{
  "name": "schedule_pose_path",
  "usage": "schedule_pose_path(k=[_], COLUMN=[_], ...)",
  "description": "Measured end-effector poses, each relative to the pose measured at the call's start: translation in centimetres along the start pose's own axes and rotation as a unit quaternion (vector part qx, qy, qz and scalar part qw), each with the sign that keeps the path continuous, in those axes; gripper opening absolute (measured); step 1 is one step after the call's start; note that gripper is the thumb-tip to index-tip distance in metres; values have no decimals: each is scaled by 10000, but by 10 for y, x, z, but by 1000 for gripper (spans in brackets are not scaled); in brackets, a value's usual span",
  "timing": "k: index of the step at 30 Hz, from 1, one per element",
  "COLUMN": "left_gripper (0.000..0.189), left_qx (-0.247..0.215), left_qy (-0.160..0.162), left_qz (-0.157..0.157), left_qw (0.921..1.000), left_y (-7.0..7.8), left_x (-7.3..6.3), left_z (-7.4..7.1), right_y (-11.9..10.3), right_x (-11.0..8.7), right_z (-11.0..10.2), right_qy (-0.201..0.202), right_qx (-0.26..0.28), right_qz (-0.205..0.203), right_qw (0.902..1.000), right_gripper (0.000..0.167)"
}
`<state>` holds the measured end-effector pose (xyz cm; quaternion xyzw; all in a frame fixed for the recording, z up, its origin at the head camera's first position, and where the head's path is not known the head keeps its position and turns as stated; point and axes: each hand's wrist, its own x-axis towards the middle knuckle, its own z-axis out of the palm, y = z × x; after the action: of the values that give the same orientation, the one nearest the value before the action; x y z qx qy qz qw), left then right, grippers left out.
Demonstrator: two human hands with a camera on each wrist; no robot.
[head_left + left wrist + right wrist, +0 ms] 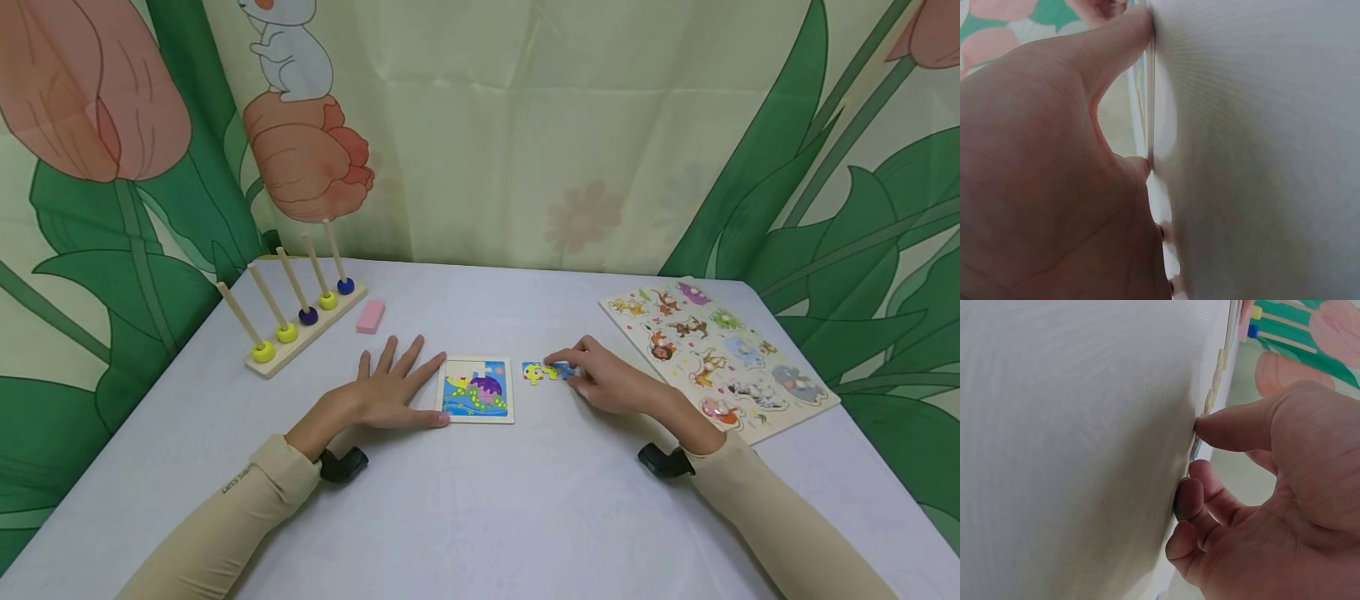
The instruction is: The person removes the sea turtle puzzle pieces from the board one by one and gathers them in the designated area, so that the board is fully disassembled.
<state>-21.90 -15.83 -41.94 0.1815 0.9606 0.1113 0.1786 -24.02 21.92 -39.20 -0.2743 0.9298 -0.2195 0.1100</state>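
Note:
My left hand (390, 393) lies spread on the white cloth, its thumb and index finger touching the left side of a small wooden jigsaw tray (512, 392). In the tray is a partly filled picture of a purple-shelled turtle on blue, with a bare strip at its upper left. The left wrist view shows the tray's thin edge (1150, 119) beside that thumb. Right of the tray, yellow-and-blue jigsaw pieces (532, 372) lie in a row. My right hand (611, 379) pinches the blue piece (567, 372) at the row's right end, thumb and curled fingers around it, partly hiding it.
A wooden peg stand (307, 332) with yellow and dark blue beads is at the back left, near a pink block (371, 317). An animal puzzle board (712, 358) lies on the right, beside my right forearm. A printed curtain (480, 142) hangs behind the table.

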Motion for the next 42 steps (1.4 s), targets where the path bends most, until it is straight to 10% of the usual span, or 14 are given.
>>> schedule_pose_path(k=[42], left_gripper=[105], left_qx=[-27], left_qy=[-12], left_qz=[-13], left_qw=[10000], left_y=[1], left_x=[0], left_z=[0], right_y=[-55], right_x=[38], right_z=[24], right_qy=[-1], right_qx=[102], right_qz=[-394], right_qw=[9992], right_gripper=[36])
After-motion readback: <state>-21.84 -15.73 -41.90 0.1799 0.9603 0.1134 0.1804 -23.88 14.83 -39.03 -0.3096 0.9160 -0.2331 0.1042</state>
